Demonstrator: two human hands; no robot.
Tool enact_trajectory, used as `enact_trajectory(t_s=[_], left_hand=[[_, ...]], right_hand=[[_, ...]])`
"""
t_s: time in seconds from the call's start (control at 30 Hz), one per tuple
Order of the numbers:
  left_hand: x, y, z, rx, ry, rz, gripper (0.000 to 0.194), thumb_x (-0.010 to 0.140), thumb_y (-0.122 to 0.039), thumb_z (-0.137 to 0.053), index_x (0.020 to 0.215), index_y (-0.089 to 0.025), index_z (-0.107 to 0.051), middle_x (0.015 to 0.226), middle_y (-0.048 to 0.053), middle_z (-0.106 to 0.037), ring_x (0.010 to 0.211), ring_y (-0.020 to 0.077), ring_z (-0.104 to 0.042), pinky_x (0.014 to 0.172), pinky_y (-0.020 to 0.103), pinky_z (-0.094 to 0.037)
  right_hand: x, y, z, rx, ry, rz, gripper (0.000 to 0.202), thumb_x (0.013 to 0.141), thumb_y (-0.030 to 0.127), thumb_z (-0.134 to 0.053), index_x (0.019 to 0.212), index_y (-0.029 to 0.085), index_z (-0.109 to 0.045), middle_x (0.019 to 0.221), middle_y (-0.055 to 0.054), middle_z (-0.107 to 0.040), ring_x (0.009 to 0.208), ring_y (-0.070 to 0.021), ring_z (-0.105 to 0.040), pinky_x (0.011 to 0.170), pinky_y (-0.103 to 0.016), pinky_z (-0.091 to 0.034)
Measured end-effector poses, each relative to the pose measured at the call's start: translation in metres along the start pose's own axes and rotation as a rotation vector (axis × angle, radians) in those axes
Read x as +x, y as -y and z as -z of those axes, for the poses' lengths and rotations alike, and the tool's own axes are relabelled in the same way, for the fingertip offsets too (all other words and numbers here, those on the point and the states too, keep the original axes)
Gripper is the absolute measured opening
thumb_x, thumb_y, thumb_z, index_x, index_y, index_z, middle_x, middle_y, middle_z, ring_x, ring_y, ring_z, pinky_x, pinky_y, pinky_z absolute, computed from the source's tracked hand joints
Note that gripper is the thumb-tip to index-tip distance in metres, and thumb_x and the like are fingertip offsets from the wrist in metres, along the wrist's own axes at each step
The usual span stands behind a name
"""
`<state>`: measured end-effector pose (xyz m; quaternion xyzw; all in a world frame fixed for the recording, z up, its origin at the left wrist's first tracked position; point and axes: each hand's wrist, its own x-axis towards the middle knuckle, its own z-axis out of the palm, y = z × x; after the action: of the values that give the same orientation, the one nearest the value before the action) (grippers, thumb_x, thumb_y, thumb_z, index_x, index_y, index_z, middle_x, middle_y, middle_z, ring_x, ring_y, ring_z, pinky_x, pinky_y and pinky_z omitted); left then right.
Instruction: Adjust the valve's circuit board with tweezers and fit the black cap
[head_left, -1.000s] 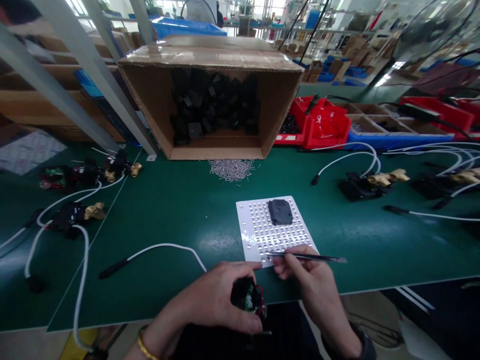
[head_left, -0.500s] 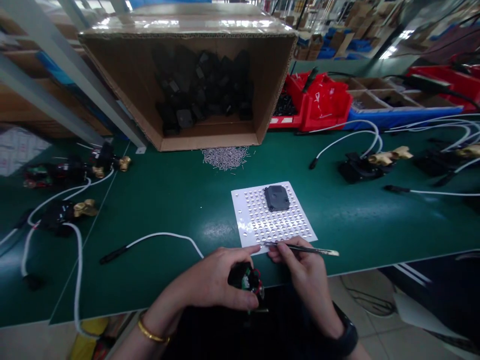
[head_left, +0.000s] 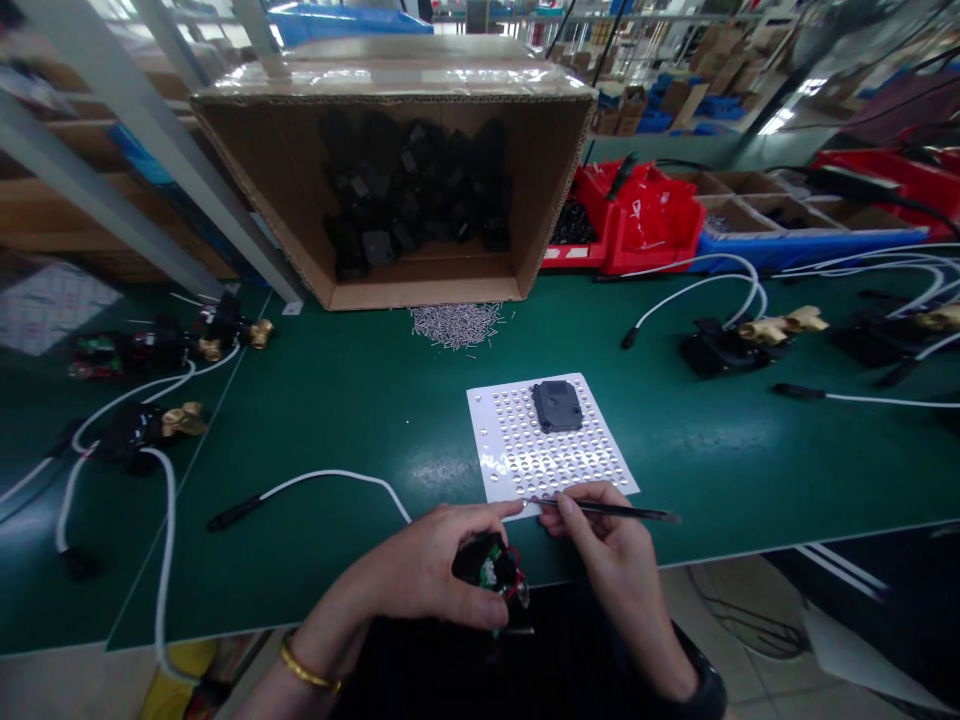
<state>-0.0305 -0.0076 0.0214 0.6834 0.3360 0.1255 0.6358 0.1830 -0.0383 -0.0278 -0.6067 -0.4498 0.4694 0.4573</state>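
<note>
My left hand [head_left: 431, 565] is wrapped round a black device [head_left: 487, 565] with a green board and red wires, its index fingertip at the near edge of a white sheet [head_left: 491, 450]. The sheet carries rows of small round shiny pieces. Between the thumb and fingers of my right hand [head_left: 611, 545] are dark tweezers [head_left: 611, 510], their tip on the sheet's near edge, close to the left index fingertip. A dark grey square cover [head_left: 558, 406] lies on the sheet's far part. Whatever is at the tweezer tip is too small to tell.
Behind the sheet, an open cardboard box [head_left: 420, 290] holds black parts, with a pile of small screws [head_left: 457, 326] in front. Red bins [head_left: 652, 220] stand back right. Black devices with brass fittings and white cables lie left [head_left: 131, 430] and right [head_left: 735, 345].
The whole view has shifted, so the box and table sit slightly lower in it. The tweezers lie a little flatter across my right hand. Both hands keep their holds.
</note>
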Motion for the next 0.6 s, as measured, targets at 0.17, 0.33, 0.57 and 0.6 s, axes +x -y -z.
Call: enact_trajectory(t_s=[0.17,0.33,0.57,0.6], left_hand=[[0.0,0.002,-0.001,-0.054,-0.011,-0.029,0.041,0.067,-0.043,-0.07,0.101,-0.021,-0.063,0.137,0.005,-0.046,0.121,0.026,-0.045,0.102,0.035,-0.032],[-0.008,0.012,-0.003,-0.207,-0.1,-0.097,0.062,0.053,-0.058,-0.074,0.099,-0.018,-0.061,0.139,0.012,-0.041,0.125,0.0322,-0.038,0.103,0.041,-0.029],[-0.008,0.029,-0.014,-0.301,-0.862,-0.239,0.089,0.036,-0.05,-0.085,0.113,-0.025,-0.049,0.125,0.009,-0.042,0.118,0.0315,-0.042,0.101,0.04,-0.033],[-0.004,0.031,-0.016,-0.313,-0.901,-0.228,0.088,0.039,-0.045,-0.086,0.114,-0.025,-0.046,0.123,0.008,-0.043,0.117,0.0301,-0.044,0.101,0.04,-0.034]], right_hand=[[-0.001,0.0,-0.002,0.045,-0.019,0.009,0.024,0.075,0.039,-0.068,0.078,0.018,-0.058,0.068,-0.005,-0.068,0.063,-0.0211,-0.067,0.058,-0.031,-0.056],[-0.004,0.002,0.0,0.17,-0.008,-0.053,0.024,0.074,0.038,-0.07,0.08,0.016,-0.06,0.076,-0.008,-0.07,0.071,-0.0234,-0.069,0.063,-0.032,-0.057],[0.009,0.013,0.002,0.587,-0.024,-0.235,0.022,0.066,0.03,-0.078,0.077,0.017,-0.064,0.08,-0.008,-0.072,0.079,-0.0236,-0.069,0.068,-0.031,-0.058],[0.013,0.019,-0.001,0.646,0.017,-0.25,0.021,0.067,0.03,-0.078,0.077,0.017,-0.065,0.081,-0.008,-0.072,0.079,-0.0224,-0.069,0.07,-0.031,-0.058]])
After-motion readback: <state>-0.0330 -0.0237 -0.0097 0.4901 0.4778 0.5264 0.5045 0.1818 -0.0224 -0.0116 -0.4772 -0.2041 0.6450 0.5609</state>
